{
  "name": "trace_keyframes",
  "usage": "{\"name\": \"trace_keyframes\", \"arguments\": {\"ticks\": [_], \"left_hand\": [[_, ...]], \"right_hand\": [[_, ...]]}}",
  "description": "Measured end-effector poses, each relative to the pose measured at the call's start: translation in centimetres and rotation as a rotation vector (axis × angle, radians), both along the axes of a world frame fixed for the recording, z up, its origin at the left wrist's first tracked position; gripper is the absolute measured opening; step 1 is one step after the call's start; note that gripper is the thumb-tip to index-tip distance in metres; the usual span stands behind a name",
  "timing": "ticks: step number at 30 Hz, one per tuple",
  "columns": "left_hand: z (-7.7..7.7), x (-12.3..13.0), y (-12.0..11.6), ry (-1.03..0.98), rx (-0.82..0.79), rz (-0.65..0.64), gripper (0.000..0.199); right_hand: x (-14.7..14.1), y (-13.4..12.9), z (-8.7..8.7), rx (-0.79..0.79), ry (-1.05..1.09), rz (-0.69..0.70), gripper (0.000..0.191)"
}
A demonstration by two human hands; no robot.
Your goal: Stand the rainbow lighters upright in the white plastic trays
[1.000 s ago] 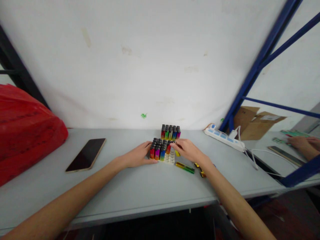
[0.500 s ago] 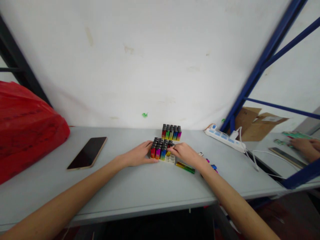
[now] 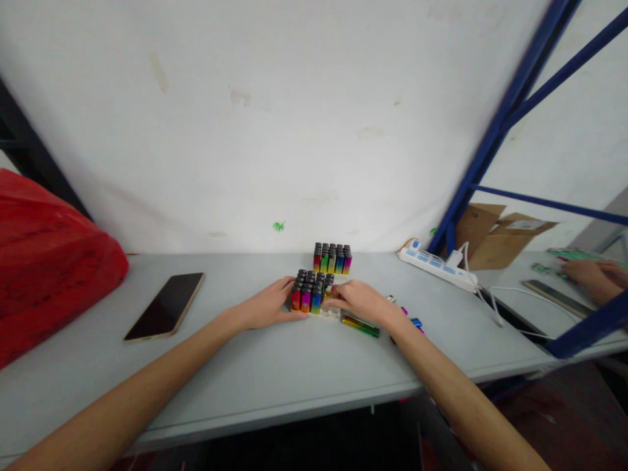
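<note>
Several colourful lighters (image 3: 306, 296) with black tops stand upright in rows in a white holed tray (image 3: 330, 313). My left hand (image 3: 269, 305) grips the left side of this tray, with the thumb along the front and the fingers behind. At the right part of the tray, my right hand (image 3: 360, 301) has its fingers closed on a yellowish lighter (image 3: 328, 288), upright and partly hidden by the fingers. Beneath the right hand, a yellow-green lighter (image 3: 361, 326) lies flat on the table. More loose lighters (image 3: 416, 322) lie beyond my right wrist, partly covered by it.
A second block of upright lighters (image 3: 332, 259) stands near the wall. To the left are a phone (image 3: 165, 306) and a red bag (image 3: 53, 261). On the right are a white power strip (image 3: 436, 269), a blue frame (image 3: 483, 157), a cardboard box (image 3: 500, 239) and another person's hands (image 3: 591, 278).
The yellowish lighter in my right hand has gone from tilted to upright among the others in the tray. My left hand stays at the tray. The view has shifted slightly.
</note>
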State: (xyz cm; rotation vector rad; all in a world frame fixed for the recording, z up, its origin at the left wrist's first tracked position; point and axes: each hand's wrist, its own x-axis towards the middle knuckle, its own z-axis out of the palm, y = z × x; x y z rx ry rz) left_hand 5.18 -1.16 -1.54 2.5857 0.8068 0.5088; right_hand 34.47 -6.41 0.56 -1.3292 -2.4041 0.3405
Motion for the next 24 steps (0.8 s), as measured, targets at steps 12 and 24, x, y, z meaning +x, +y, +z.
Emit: {"name": "trace_keyframes", "arguments": {"ticks": [12, 24], "left_hand": [[-0.4, 0.0, 0.4, 0.008, 0.022, 0.020, 0.079], [-0.8, 0.1, 0.6, -0.013, 0.027, -0.005, 0.076]], "right_hand": [[8.9, -8.3, 0.7, 0.028, 0.015, -0.212, 0.061], [8.9, -5.5, -2.9, -0.041, -0.033, -0.103, 0.079]]}}
